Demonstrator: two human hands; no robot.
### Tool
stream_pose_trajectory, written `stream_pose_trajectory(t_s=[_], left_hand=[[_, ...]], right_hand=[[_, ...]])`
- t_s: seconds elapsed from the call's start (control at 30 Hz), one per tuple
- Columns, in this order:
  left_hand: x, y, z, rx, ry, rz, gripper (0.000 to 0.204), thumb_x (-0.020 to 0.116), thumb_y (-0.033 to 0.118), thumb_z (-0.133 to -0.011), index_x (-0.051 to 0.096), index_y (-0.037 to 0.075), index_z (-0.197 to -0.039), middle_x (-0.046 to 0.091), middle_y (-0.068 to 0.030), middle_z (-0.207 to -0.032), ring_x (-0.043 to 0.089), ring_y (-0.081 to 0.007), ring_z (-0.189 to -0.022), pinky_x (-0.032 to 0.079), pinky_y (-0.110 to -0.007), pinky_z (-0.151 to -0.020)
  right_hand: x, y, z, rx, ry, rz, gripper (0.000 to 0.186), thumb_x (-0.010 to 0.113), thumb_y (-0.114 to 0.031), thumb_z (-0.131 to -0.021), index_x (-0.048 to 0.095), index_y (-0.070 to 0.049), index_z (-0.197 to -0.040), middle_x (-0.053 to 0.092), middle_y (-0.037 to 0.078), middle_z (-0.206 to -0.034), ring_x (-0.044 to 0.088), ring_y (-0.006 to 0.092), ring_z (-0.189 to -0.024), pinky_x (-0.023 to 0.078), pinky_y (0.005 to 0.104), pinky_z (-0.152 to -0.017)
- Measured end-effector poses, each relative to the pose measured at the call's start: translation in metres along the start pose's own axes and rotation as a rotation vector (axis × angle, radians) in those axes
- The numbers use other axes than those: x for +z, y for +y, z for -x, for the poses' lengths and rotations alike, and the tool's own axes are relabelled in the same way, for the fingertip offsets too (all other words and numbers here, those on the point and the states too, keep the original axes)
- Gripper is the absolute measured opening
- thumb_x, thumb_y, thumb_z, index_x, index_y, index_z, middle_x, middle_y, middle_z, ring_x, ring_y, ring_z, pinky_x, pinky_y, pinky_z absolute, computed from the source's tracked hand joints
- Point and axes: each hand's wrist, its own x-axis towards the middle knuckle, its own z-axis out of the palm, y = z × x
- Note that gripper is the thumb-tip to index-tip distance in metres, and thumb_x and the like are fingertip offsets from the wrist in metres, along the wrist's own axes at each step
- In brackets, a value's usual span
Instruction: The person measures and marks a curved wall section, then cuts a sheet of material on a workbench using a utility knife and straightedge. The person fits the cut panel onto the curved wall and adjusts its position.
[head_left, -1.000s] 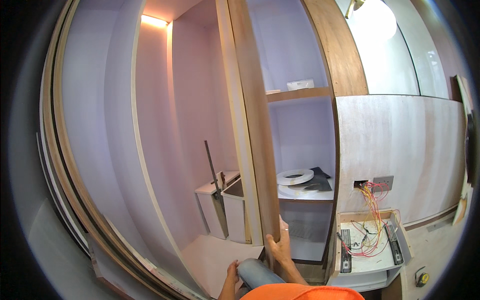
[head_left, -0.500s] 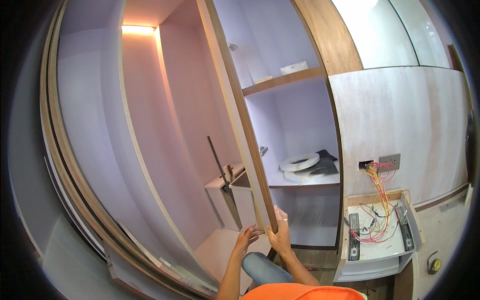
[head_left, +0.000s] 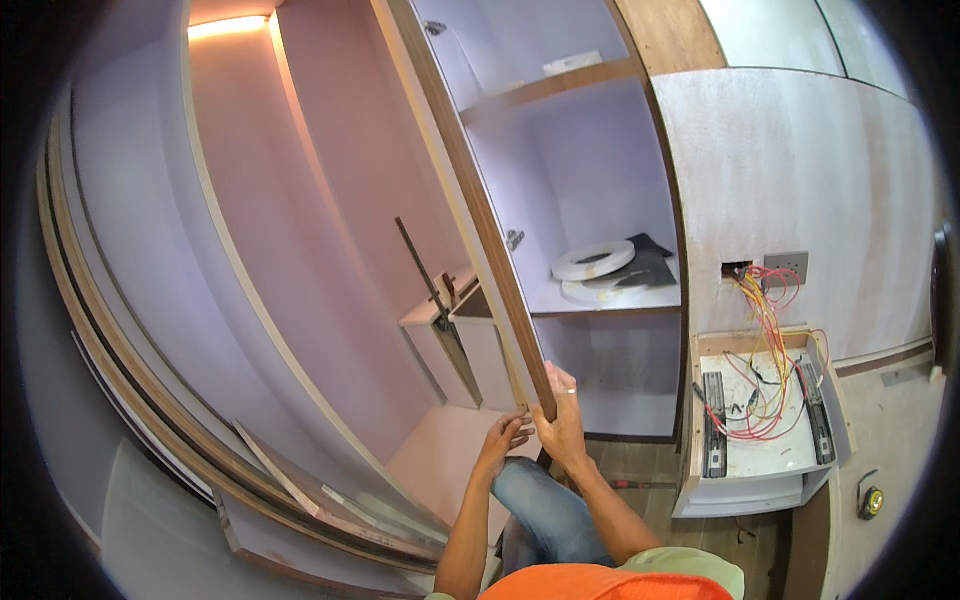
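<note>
While the tall panel (head_left: 479,215) stands edge-on, the shelf (head_left: 612,311) right of it carries white coils (head_left: 568,267), flat probably so they can't roll. Our right hand (head_left: 562,435) wraps the panel's edge, seemingly for control; left hand (head_left: 502,442) just left, fingers curled, we can't tell if gripping.

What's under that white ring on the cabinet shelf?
Under the white ring, you can see the front of another white piece on the shelf; a dark flat piece lies to the right. The rest beneath the ring is covered.
</note>
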Motion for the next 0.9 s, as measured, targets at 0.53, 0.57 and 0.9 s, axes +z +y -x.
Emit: stream_pose_trajectory(t_s=[0.53,0.57,0.9], left_hand=[[0.007,-0.003,0.004,0.126,0.085,0.012,0.044,0.056,0.030,-0.107,0.057,-0.003,-0.135,0.067,-0.0182,-0.124,0.066,-0.0249,-0.115,0.051,-0.037,-0.103],[0.007,-0.003,0.005,0.135,0.084,0.014,0.043,0.056,0.030,-0.107,0.057,-0.003,-0.134,0.068,-0.0178,-0.123,0.066,-0.0240,-0.114,0.051,-0.037,-0.103],[0.007,-0.010,0.019,0.274,0.259,0.473,0.042,0.056,0.033,-0.107,0.056,-0.004,-0.128,0.068,-0.0205,-0.120,0.067,-0.0247,-0.112,0.053,-0.037,-0.100]], right_hand=[[-0.003,0.006,-0.004,0.018,-0.007,0.042,0.076,0.063,0.008,-0.083,0.040,-0.001,-0.155,0.047,0.024,-0.147,0.046,0.0390,-0.137,0.036,0.0445,-0.116],[-0.003,0.008,-0.003,0.010,0.002,0.055,0.076,0.064,0.007,-0.083,0.040,0.000,-0.155,0.047,0.024,-0.148,0.047,0.0387,-0.137,0.035,0.0441,-0.116],[-0.010,0.013,0.002,0.162,0.039,0.125,0.080,0.079,-0.014,-0.090,0.035,0.006,-0.154,0.053,0.020,-0.144,0.051,0.0269,-0.130,0.039,0.0365,-0.111]])
